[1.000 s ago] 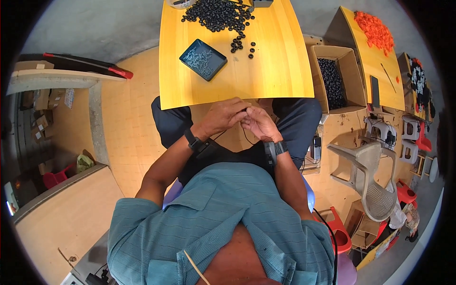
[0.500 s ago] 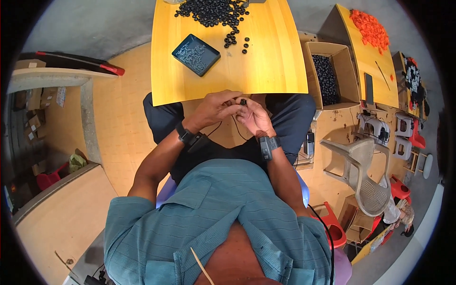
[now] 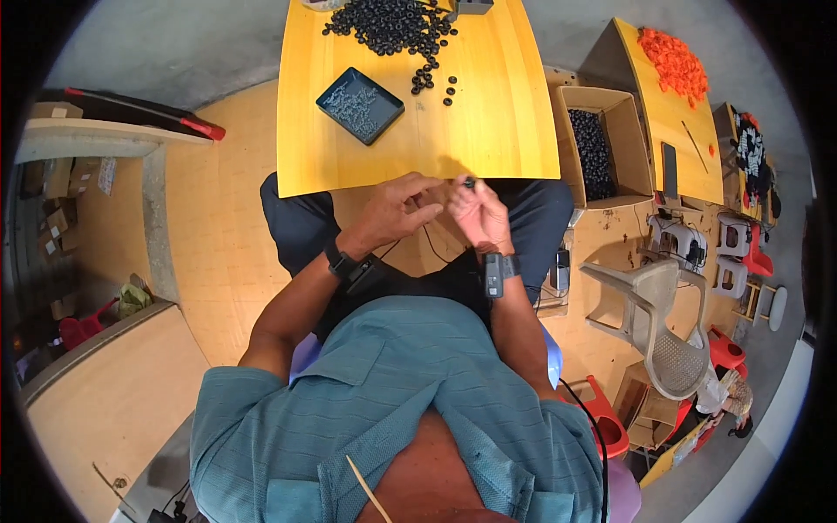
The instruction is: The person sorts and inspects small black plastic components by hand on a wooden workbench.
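Observation:
Just off the front edge of the yellow table (image 3: 305, 170), my right hand (image 3: 479, 218) pinches a small round black part (image 3: 469, 183) between thumb and fingers. To its left is my left hand (image 3: 392, 213), thumb apart from the bent fingers, with nothing visible in it. A dark square tray (image 3: 384, 112) holding many small grey pieces, like screws or pins, lies on the table beyond my hands. Farther back spreads a heap of black rings (image 3: 375, 26), with several loose ones (image 3: 423, 80) trailing toward me.
At the table's right stands an open cardboard box (image 3: 621, 144) of small black parts. Beyond it, a second table (image 3: 645, 87) bears orange pieces (image 3: 673, 65) and a dark phone-like slab (image 3: 670, 170). A grey plastic chair (image 3: 667, 349) stands at right, near red stools (image 3: 602, 418).
My hands have come apart. The right has moved slightly right, taking the black part with it, and the left's thumb and fingers have spread.

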The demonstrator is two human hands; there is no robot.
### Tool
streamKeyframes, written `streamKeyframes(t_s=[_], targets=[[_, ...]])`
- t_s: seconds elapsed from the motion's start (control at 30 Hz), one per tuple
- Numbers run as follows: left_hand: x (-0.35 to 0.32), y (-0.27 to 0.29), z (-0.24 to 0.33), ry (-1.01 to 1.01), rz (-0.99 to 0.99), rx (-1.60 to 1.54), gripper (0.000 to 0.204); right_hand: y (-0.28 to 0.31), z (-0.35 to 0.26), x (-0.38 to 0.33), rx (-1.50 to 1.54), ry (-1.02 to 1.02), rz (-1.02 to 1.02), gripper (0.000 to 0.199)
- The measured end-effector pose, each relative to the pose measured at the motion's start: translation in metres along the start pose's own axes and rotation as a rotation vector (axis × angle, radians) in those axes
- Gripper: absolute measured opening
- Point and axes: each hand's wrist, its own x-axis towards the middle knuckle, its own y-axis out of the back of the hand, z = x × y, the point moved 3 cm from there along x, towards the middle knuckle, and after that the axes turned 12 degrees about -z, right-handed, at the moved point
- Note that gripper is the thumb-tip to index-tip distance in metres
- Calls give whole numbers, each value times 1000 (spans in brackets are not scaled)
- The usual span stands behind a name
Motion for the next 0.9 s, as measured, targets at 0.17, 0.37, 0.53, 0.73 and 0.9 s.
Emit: streamKeyframes(t_s=[0.17, 0.37, 0.53, 0.73, 0.9], targets=[[-10, -5, -22, 83, -42, 21, 22, 12, -90, -6, -215, 264, 129, 28], [-13, -3, -29, 144, -19, -8, 16, 17, -204, -19, -370, 484, 237, 24], [9, 22, -31, 92, 117, 245, 13, 52, -287, -25, -604, 442, 522, 21], [92, 72, -52, 11, 305, 701, 13, 103, -303, -39, -687, 264, 1108, 18], [136, 89, -78, 219, 202, 942, 19, 50, -216, -10, -596, 298, 719, 18]])
